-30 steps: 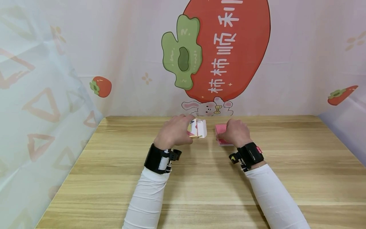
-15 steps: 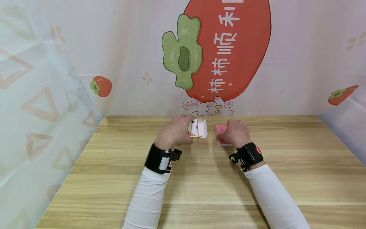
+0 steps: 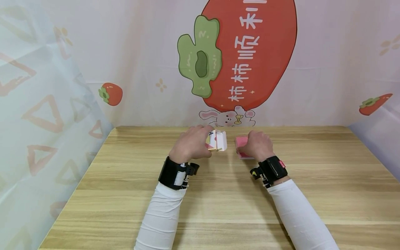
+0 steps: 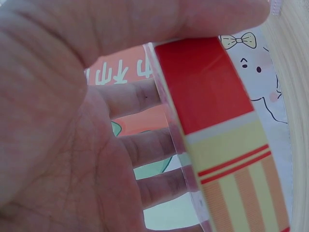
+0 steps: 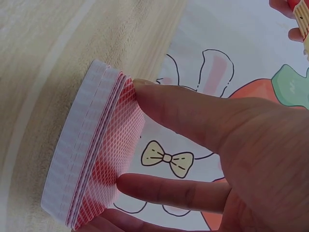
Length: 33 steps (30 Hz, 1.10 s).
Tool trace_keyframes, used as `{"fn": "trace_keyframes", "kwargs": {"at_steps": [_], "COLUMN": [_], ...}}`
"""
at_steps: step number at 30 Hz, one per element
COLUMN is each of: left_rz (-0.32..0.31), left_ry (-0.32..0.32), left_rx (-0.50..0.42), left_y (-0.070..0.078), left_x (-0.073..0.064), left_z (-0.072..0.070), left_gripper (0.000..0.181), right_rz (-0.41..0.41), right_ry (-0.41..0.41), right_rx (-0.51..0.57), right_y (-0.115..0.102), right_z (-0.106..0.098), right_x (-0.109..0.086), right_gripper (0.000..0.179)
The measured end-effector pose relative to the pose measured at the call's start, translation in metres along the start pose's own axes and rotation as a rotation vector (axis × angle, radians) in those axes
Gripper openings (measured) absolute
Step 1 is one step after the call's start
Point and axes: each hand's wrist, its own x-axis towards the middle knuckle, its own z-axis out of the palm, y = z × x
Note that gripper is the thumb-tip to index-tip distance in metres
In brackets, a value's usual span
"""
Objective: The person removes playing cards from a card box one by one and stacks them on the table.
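My left hand (image 3: 190, 144) grips an opened playing-card box (image 3: 214, 140), thumb on one side and fingers on the other. The box's white flap (image 3: 222, 141) points right. In the left wrist view its side shows red above yellow and orange stripes. To the right, a deck of red-backed playing cards (image 3: 241, 141) lies on the table. My right hand (image 3: 259, 144) holds this deck. The right wrist view shows the thumb at one corner of the deck (image 5: 113, 154) and a fingertip on its patterned back; the other fingers are partly hidden.
Both hands are near the back edge of the wooden table (image 3: 218, 201). Behind it hangs a cloth (image 3: 150, 62) printed with fruit and a rabbit. Another cloth (image 3: 47, 121) hangs along the left side. A narrow gap separates box and deck.
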Motion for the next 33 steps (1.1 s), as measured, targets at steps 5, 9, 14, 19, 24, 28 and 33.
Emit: {"fn": "trace_keyframes", "kwargs": {"at_steps": [5, 9, 14, 19, 24, 28, 33], "left_rz": [-0.002, -0.005, -0.010, -0.012, -0.010, -0.010, -0.011], "left_ry": [-0.001, -0.005, -0.012, -0.013, -0.011, -0.015, -0.017], "left_rx": [-0.005, -0.006, -0.007, -0.005, -0.007, 0.000, 0.004], "left_y": [0.0003, 0.0009, 0.0017, 0.0026, 0.0032, 0.0035, 0.0043], "left_x": [0.0007, 0.0010, 0.0013, 0.0012, 0.0007, 0.0005, 0.0007], "left_z": [0.0006, 0.0008, 0.0010, 0.0012, 0.0012, 0.0012, 0.0014], "left_gripper": [0.068, 0.069, 0.069, 0.066, 0.064, 0.065, 0.067], "right_rz": [0.008, 0.004, 0.006, 0.015, 0.008, -0.001, -0.005], "right_ry": [-0.001, 0.005, 0.017, 0.011, 0.013, 0.026, 0.033], "right_rx": [-0.002, -0.002, -0.023, -0.037, -0.030, -0.026, -0.027], "right_y": [0.0001, 0.0001, -0.0009, -0.0023, -0.0023, -0.0017, -0.0015], "right_z": [0.0006, 0.0008, 0.0017, 0.0018, 0.0012, 0.0019, 0.0023], "right_x": [0.0007, 0.0004, -0.0001, -0.0007, -0.0010, -0.0007, -0.0010], "right_gripper": [0.058, 0.057, 0.054, 0.057, 0.059, 0.058, 0.058]}}
